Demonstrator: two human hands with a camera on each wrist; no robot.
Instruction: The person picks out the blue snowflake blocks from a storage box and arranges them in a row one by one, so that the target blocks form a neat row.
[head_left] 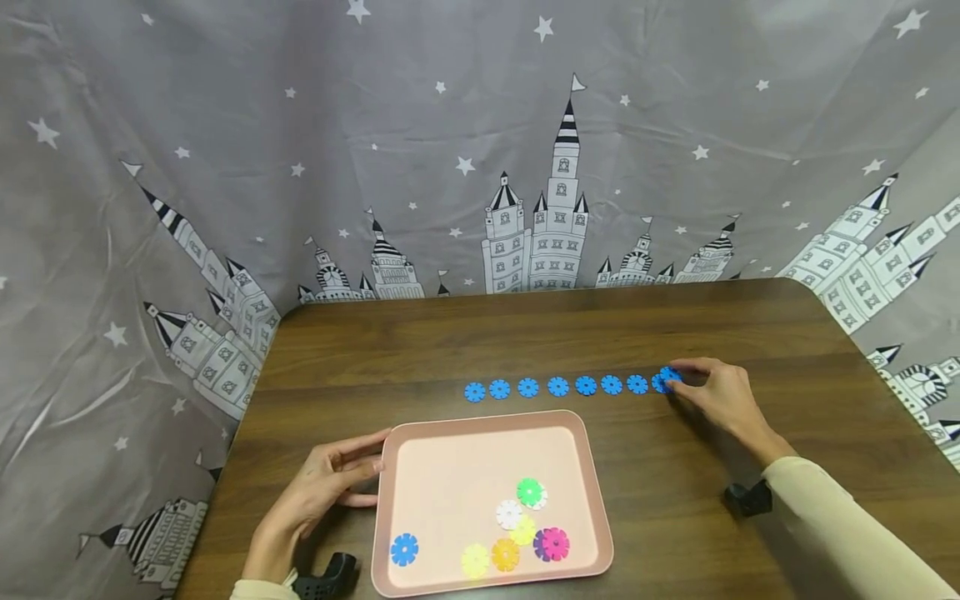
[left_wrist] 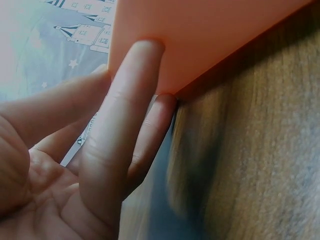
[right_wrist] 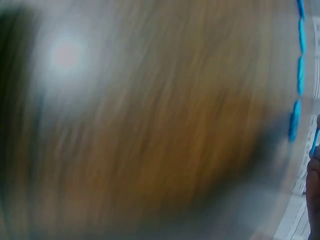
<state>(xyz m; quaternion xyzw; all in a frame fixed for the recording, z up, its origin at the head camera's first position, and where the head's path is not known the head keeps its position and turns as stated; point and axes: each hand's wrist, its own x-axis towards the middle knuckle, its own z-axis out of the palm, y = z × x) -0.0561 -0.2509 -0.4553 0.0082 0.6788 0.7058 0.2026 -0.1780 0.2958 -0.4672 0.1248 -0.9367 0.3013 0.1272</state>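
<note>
My right hand [head_left: 723, 400] pinches a blue notched plastic disc [head_left: 670, 377] between thumb and fingertips at the right end of a row of similar blue discs [head_left: 558, 386]. The held disc overlaps the last disc of that row in the head view; the right wrist view catches it edge-on in the fingertips [right_wrist: 314, 150]. My left hand [head_left: 326, 479] rests against the left side of a pink tray [head_left: 480, 422], its fingers mostly straight. In the left wrist view the fingertips [left_wrist: 149, 47] touch the tray's outer wall.
Inside the tray lie a blue disc [head_left: 404, 549] and several others: green [head_left: 528, 492], white [head_left: 508, 514], yellow [head_left: 475, 561], orange [head_left: 505, 554], pink [head_left: 556, 544] and purple. The wooden table [head_left: 690, 533] meets a grey castle-print curtain [head_left: 420, 150] at the back.
</note>
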